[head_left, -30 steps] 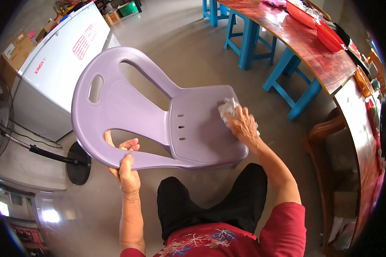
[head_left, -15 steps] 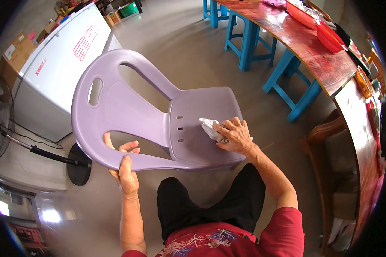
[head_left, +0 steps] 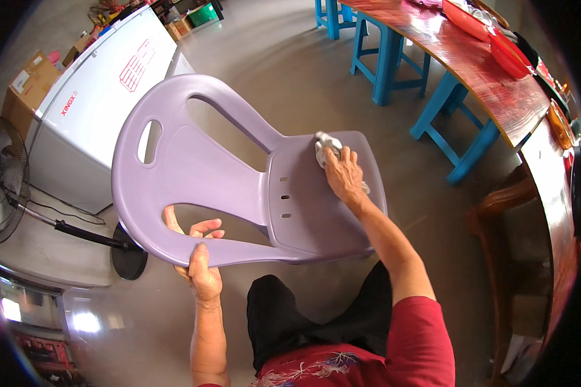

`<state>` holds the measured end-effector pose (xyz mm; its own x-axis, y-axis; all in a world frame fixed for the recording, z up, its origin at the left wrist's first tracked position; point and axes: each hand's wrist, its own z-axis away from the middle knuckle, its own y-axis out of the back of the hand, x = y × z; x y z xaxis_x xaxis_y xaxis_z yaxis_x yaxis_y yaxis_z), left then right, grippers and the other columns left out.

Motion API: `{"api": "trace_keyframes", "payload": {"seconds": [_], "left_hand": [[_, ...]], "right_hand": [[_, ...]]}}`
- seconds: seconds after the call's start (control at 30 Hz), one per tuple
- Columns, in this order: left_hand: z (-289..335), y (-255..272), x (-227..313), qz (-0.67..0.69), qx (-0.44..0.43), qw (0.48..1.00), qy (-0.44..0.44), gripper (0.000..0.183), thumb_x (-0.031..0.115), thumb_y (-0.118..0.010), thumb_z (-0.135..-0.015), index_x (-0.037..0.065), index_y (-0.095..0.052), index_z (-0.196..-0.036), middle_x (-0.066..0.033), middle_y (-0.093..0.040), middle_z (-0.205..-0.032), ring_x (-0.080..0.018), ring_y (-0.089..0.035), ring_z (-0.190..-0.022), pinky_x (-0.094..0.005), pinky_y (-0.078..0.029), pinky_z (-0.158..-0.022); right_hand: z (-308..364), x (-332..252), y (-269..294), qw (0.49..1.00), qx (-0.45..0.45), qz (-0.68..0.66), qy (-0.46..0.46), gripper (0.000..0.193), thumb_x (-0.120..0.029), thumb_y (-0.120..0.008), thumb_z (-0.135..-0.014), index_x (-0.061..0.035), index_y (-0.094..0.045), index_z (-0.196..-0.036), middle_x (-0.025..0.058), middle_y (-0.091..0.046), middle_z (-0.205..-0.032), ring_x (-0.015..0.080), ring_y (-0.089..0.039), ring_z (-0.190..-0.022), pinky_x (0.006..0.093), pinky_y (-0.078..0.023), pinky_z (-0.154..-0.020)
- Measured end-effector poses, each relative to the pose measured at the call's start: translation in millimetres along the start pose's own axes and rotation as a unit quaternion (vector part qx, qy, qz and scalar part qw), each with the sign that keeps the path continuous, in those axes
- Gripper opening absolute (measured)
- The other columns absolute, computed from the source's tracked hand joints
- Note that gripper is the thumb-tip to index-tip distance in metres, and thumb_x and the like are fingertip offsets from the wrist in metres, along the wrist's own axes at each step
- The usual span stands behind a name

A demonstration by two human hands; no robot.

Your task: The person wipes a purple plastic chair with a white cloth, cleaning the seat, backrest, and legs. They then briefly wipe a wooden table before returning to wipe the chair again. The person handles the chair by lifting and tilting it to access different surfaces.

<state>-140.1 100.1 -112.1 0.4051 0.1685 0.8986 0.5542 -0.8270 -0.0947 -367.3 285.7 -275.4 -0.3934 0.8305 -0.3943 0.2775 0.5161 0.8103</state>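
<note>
A light purple plastic chair [head_left: 200, 168] is in front of me, its backrest to the left and its seat to the right. My left hand [head_left: 202, 264] is closed around the near side bar of the backrest, thumb on the outside and fingers through the opening. On the far part of the seat, my right hand [head_left: 345, 174] presses a crumpled white cloth [head_left: 328, 147] against the surface. Part of the cloth is covered by the fingers. The chair's legs are mostly hidden under the seat.
A white chest freezer [head_left: 103, 109] stands at the left behind the backrest, near a black pedestal fan [head_left: 3, 174]. Blue stools [head_left: 455, 129] line a long reddish table [head_left: 445, 51] at the right. A wooden chair [head_left: 503, 200] sits at the near right.
My right hand has slid the cloth across the seat from its near middle to the far side. My left hand keeps its hold on the backrest. The view has shifted slightly.
</note>
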Motion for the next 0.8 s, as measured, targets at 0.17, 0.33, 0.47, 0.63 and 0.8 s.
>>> {"api": "trace_keyframes", "payload": {"seconds": [0.17, 0.33, 0.47, 0.63, 0.8], "left_hand": [[-0.6, 1.0, -1.7, 0.003, -0.011, 1.0, -0.001, 0.074, 0.014, -0.049, -0.076, -0.005, -0.021, -0.142, -0.0144, -0.011, -0.152, -0.0247, -0.058, -0.09, -0.0339, -0.05, -0.073], [-1.7, 2.7, 0.9, -0.006, -0.019, 1.0, 0.002, 0.074, 0.013, -0.049, -0.075, -0.004, -0.021, -0.142, -0.0137, -0.013, -0.152, -0.0248, -0.058, -0.091, -0.0341, -0.051, -0.075], [-0.8, 4.7, -3.1, -0.008, -0.015, 1.0, 0.009, 0.075, 0.013, -0.048, -0.075, -0.004, -0.02, -0.142, -0.0122, -0.015, -0.151, -0.0251, -0.058, -0.091, -0.0343, -0.051, -0.075], [0.1, 6.8, -1.8, -0.021, -0.002, 1.0, 0.007, 0.075, 0.014, -0.049, -0.075, -0.004, -0.02, -0.143, -0.0117, -0.017, -0.151, -0.0271, -0.058, -0.092, -0.0358, -0.052, -0.075], [4.2, 2.1, -1.2, -0.034, -0.007, 0.999, -0.008, 0.067, 0.009, -0.044, -0.081, -0.003, -0.02, -0.142, -0.0116, -0.02, -0.15, -0.0275, -0.055, -0.1, -0.0396, -0.054, -0.077]], "right_hand": [[17.6, -56.2, -32.4, 0.989, -0.048, -0.022, 0.14, 0.033, -0.014, -0.054, -0.082, -0.019, -0.058, -0.115, 0.0114, -0.05, -0.106, 0.0305, -0.05, -0.094, 0.0396, -0.053, -0.068], [67.5, -88.8, 1.1, 0.931, -0.25, -0.116, 0.241, 0.042, -0.012, -0.052, -0.08, -0.0293, -0.061, -0.118, 0.0102, -0.048, -0.109, 0.0293, -0.048, -0.099, 0.0374, -0.052, -0.079], [98.1, -58.7, 64.8, 0.914, -0.283, -0.107, 0.269, 0.045, -0.012, -0.056, -0.079, -0.0322, -0.059, -0.119, 0.0092, -0.05, -0.106, 0.0273, -0.049, -0.098, 0.038, -0.051, -0.076], [117.3, 1.7, 103.1, 0.975, -0.102, 0.044, 0.194, 0.042, -0.011, -0.059, -0.078, -0.0307, -0.061, -0.116, 0.0076, -0.047, -0.097, 0.0268, -0.046, -0.089, 0.0403, -0.042, -0.065], [81.4, 39.0, 83.9, 0.999, -0.011, 0.015, 0.041, 0.039, -0.01, -0.063, -0.075, -0.0272, -0.06, -0.11, 0.0083, -0.046, -0.105, 0.03, -0.046, -0.097, 0.0464, -0.044, -0.069]]}}
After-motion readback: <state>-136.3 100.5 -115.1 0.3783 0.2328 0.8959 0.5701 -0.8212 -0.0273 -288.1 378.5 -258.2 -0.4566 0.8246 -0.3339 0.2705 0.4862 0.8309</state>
